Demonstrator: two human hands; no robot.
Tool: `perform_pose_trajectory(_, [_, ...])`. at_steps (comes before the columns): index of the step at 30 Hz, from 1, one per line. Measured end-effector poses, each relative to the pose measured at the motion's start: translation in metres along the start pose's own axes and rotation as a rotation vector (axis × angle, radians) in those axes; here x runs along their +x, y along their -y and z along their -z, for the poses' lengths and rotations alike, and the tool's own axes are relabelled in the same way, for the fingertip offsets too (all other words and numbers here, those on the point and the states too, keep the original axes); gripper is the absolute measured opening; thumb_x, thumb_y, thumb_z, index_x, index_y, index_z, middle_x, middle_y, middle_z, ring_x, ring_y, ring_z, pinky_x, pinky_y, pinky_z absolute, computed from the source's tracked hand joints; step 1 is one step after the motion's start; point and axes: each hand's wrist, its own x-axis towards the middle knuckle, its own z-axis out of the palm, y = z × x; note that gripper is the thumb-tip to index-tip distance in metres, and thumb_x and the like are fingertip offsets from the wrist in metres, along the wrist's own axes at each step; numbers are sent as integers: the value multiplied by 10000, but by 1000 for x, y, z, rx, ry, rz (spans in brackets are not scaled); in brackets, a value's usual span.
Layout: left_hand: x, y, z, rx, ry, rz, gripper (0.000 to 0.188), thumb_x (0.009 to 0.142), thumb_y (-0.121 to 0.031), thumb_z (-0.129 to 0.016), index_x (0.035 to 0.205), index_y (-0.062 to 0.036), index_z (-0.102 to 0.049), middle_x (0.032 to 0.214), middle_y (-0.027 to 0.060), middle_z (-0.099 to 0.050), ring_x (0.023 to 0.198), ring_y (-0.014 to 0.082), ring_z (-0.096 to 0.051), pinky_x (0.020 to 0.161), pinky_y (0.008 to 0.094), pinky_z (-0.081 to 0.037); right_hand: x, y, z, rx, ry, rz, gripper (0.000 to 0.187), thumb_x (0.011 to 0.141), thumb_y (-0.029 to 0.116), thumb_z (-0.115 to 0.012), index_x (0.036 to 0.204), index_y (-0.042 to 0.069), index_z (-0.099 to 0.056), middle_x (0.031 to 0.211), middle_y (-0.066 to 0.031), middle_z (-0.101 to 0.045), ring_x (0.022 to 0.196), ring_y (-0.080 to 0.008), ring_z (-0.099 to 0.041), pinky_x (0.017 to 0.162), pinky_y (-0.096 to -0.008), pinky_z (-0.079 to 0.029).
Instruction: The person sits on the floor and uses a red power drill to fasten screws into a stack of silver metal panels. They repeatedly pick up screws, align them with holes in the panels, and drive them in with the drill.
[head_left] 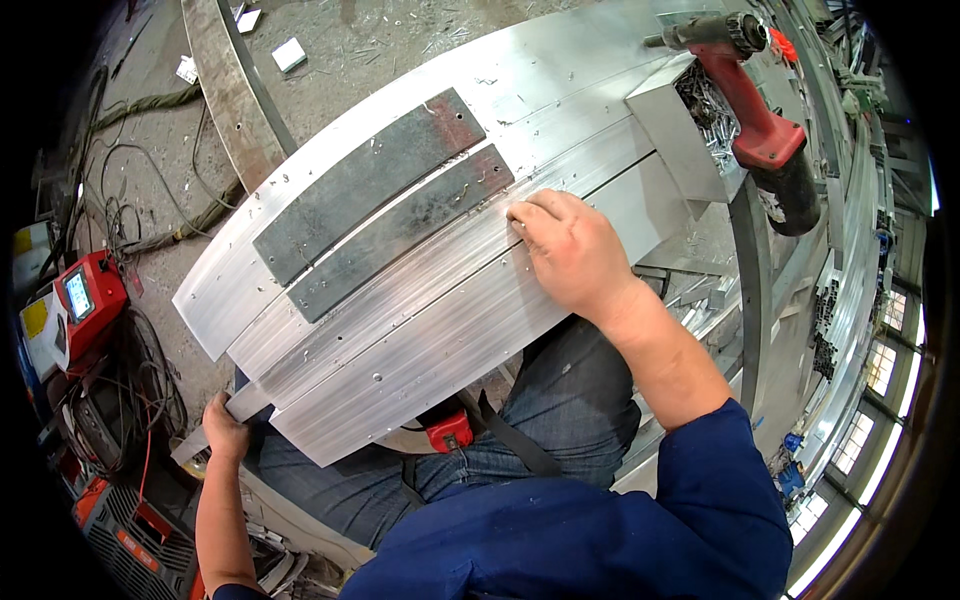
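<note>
Long aluminium planks [400,330] lie side by side across my lap. Two dark grey flat plates [365,185] rest on top, one beside the other. At the planks' near left end, a flat aluminium bar [250,402] sticks out, and my left hand [226,430] is closed around it. Further right, my right hand [575,250] is bent down onto the planks, close to the right end of the nearer dark plate. Its thumb and fingers are pinched together. Whatever they hold, if anything, is hidden.
A red and black cordless drill [755,135] rests by a metal box [680,125] of small fasteners at the right. A red tape measure [449,432] hangs at my waist. To the left stand a red machine with a screen [90,290] and tangled cables. Metal shavings dot the planks.
</note>
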Motion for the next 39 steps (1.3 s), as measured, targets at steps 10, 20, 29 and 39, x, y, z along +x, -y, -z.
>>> perform_pose_trajectory(10, [1,2,-3,-26,-2,-27,266,640,47,-634,903,21,-612,892,275,-646,945,493,-606,827,526,-492,4,-20,27,63,-62,-275,139,876,90,-679,966,-1,-734,937,-178,-709,818,-345,-693,737,-404,-544])
perform_pose_trajectory(20, [0,2,-2,-14,-28,-66,233,651,46,-613,882,17,-608,890,285,-651,929,503,-614,810,535,-497,13,-7,34,146,-185,-304,107,917,116,-689,955,19,-715,806,-75,-675,721,-182,-632,685,-320,-502])
perform_pose_trajectory(29, [-1,-4,1,-62,-10,-18,248,655,59,-629,901,29,-619,920,291,-661,965,499,-622,848,531,-497,2,2,5,284,-151,-356,125,937,116,-683,956,-7,-694,767,-119,-691,667,-201,-642,645,-323,-503])
perform_pose_trajectory(39, [-7,-13,10,-76,-39,-73,238,669,64,-586,901,35,-627,894,306,-658,937,506,-629,811,527,-498,4,13,10,-30,-73,-248,123,926,113,-667,894,28,-585,835,-183,-692,787,-425,-653,676,-494,-501])
